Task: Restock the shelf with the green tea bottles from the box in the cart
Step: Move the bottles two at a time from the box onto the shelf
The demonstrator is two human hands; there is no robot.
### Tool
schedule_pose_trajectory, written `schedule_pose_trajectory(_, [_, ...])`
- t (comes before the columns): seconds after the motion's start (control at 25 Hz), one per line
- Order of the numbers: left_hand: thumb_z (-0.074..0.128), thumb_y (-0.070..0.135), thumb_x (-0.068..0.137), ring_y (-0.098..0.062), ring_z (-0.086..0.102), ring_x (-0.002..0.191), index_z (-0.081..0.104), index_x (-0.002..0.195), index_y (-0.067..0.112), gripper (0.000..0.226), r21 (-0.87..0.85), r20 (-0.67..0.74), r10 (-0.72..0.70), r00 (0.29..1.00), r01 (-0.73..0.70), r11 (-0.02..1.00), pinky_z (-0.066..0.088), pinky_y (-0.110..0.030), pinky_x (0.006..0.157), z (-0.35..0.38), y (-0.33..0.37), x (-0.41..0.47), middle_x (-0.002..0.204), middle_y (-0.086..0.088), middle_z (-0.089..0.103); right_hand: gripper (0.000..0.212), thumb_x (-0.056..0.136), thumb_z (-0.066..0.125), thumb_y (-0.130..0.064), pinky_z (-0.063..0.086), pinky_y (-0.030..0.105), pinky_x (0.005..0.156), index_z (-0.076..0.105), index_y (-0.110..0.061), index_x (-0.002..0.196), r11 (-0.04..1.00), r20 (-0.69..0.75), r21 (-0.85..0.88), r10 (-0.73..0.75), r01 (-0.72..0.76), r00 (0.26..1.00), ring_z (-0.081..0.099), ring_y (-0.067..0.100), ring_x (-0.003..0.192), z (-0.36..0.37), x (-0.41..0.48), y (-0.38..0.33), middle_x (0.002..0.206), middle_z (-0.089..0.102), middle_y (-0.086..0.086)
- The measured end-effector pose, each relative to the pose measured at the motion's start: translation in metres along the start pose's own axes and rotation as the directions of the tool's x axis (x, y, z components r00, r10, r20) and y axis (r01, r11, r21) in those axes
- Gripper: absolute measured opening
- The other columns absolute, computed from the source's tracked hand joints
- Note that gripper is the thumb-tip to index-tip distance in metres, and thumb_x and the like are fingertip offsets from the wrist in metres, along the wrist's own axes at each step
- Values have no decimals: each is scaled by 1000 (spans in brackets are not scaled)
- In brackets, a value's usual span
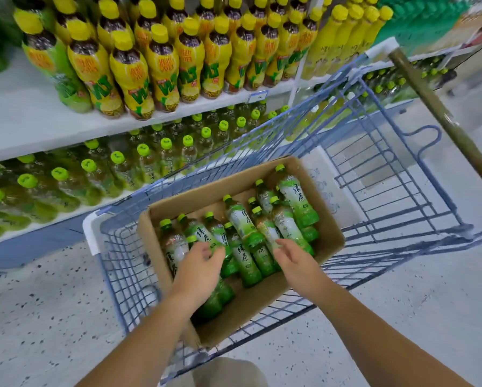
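Cardboard box [262, 311] in the cart [90, 230] is holding bottles [245, 227], its near edge bare; left hand [198, 263] and right hand [295, 259] are hovering over them, fingers [284, 245] loosely spread.

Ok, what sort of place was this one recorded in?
Most likely a supermarket drinks aisle: white shelves packed with yellow-capped bottles and green-capped bottles, a blue wire shopping cart, and a price tag on the shelf edge.

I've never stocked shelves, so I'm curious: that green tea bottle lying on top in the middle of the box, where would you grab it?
Probably grip the top bottle around its labelled middle, coming from above. It lies on the other bottles, cap pointing away, so its upper side is free.
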State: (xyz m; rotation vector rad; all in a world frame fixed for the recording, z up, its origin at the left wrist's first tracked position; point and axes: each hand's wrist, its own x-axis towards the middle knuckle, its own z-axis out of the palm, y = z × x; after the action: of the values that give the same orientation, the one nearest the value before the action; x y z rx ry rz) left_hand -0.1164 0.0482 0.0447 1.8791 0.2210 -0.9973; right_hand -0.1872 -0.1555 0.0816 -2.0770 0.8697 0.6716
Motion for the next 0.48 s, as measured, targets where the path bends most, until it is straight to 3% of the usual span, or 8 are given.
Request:
schedule_pose_trajectory(0.12, [46, 52, 99, -18, 52, 125, 39, 149, 20, 61, 55, 50, 5, 999, -7, 998, 42, -36, 104, 41, 0, 50, 146, 1, 49, 49, 104, 42, -43, 39, 29, 98, 41, -23, 149, 997, -38, -61, 37, -39, 999, 53, 13, 114, -17, 49, 29, 139, 56, 1])
schedule_pose_trajectory(0.16, [46, 52, 99, -16, 56, 119, 40, 149, 19, 61, 82, 57, 6, 998, -11, 997, 44, -32, 98, 54, 4, 67, 145, 1, 51, 49, 104, 42, -43, 40, 30, 97, 41, -22, 148, 995, -55, -77, 51, -56, 997, 54, 14, 112, -22, 64, 37, 139, 56, 2])
schedule_pose_trajectory(0.24, [45, 49, 100, -5, 59, 86, 44, 144, 15, 56, 112, 64, -21, 998, 14, 994, 46, -24, 77, 76, 8, 99, 126, 4, 59, 50, 104, 43, -43, 41, 33, 100, 42, -19, 148, 989, -107, -118, 79, -91, 991, 56, 21, 117, -32, 91, 54, 139, 56, 3])
schedule_pose_trajectory(0.32, [47, 49, 99, -6, 46, 69, 51, 126, 17, 42, 156, 52, -80, 995, 71, 985, 44, -29, 73, 95, 7, 131, 92, 11, 52, 44, 104, 46, -38, 41, 33, 99, 50, -15, 141, 976, -161, -180, 95, -124, 982, 56, 26, 122, -38, 116, 69, 132, 60, 6])
schedule_pose_trajectory(0.4, [48, 51, 98, -11, 41, 67, 54, 100, 14, 37, 188, 32, -160, 987, 151, 970, 39, -30, 75, 108, 7, 154, 80, 8, 43, 37, 103, 47, -38, 45, 34, 93, 58, -12, 127, 954, -209, -239, 133, -183, 969, 59, 30, 114, -36, 137, 86, 122, 65, 9])
schedule_pose_trajectory(0.48, [50, 50, 97, -12, 42, 61, 42, 74, 15, 42, 190, 19, -207, 978, 200, 961, 38, -31, 69, 118, 6, 177, 72, 2, 43, 40, 100, 49, -42, 48, 36, 87, 61, -9, 118, 925, -234, -255, 223, -281, 946, 62, 33, 108, -28, 153, 102, 115, 68, 14])
